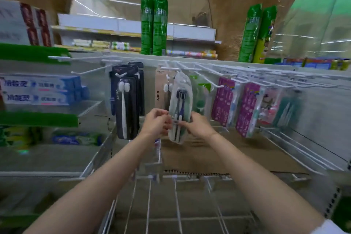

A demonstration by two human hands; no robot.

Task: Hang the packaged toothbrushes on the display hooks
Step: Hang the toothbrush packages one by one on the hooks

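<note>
Setting: shop aisle, white hooks (190,70) along a grey back panel, wire rack (171,205) below.
Pack: a clear toothbrush pack (180,108) held upright in front of the hooks, its top near a hook (171,68); whether it is threaded on, I cannot tell.
Left hand (156,122): fingers curled, pinching the pack's left edge low down.
Right hand (199,125): fingers curled, pinching the right edge opposite.
Handling: likely light, thin plastic, bendy and a bit slick; best held by the edges, with the hang hole at the top guided onto the hook.
Writing: "AUBO" on the dark packs (126,100) and the beige pack (159,89); purple packs (224,100) read roughly "Doctor"; blue boxes (38,91) carry Chinese print.
</note>
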